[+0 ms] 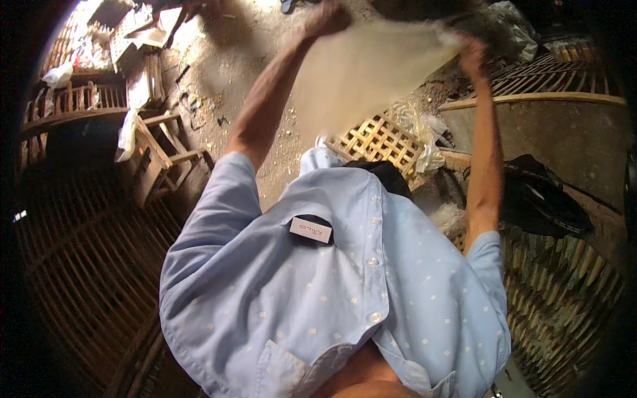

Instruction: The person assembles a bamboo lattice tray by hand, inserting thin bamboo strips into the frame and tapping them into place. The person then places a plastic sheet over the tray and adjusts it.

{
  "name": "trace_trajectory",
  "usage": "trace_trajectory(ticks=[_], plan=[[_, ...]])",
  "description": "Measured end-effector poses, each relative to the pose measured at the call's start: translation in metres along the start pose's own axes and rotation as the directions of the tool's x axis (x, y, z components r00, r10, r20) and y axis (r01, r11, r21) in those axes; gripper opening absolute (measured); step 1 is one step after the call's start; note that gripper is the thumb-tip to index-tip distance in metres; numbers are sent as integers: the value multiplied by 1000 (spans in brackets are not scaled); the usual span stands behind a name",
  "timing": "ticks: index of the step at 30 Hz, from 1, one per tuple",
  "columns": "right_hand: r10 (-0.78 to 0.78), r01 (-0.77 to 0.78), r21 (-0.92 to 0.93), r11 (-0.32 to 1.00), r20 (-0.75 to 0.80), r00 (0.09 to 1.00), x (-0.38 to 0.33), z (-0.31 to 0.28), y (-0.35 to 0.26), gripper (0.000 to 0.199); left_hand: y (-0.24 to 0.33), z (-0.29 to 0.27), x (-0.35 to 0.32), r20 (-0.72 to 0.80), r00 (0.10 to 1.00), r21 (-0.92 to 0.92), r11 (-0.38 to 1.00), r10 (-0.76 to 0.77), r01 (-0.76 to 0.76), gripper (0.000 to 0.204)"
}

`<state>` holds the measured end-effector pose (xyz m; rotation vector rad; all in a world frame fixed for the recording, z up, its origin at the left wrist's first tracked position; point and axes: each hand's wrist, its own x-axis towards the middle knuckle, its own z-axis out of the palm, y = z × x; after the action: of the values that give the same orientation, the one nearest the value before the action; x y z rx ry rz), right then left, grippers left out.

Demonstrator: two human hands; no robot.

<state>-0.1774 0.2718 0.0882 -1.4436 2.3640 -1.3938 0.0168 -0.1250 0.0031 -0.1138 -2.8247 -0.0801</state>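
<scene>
Gripping pale sheet [361, 69]: left hand [326, 18], right hand [472, 54] | below: woven bamboo lattice [378, 140] | left: wooden stool [159, 159]

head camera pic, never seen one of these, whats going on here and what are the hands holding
This is one picture from a wide fisheye camera worn on a person's head, looking down, so straight edges bend near the rim. The big pale blue shirt in the middle is the wearer's own, and both bare arms reach out away from the body. The left hand and the right hand each grip an edge of a thin pale sheet, stretched between them; whether it is cloth or plastic I cannot tell. Below it is a dirt floor with a woven bamboo lattice and crumpled clear plastic. Curved slatted bamboo baskets stand at both sides, and a small wooden frame at the left.
</scene>
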Motion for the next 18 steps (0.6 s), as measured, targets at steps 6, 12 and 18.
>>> trace_trajectory(ticks=[6, 12, 18], plan=[[-426, 31, -569, 822, -579, 695, -37, 0, -133, 22, 108, -190, -7, -798, 600, -131, 988, -60, -76, 21], [565, -474, -323, 819, 596, 570, -264, 164, 23, 25, 61, 108, -221, 491, 861, -467, 874, 133, 132, 12], [310, -214, -301, 929, 318, 896, -81, 109, 54, 28, -4, 62, -86, 105, 978, -113, 975, -180, 192, 9]])
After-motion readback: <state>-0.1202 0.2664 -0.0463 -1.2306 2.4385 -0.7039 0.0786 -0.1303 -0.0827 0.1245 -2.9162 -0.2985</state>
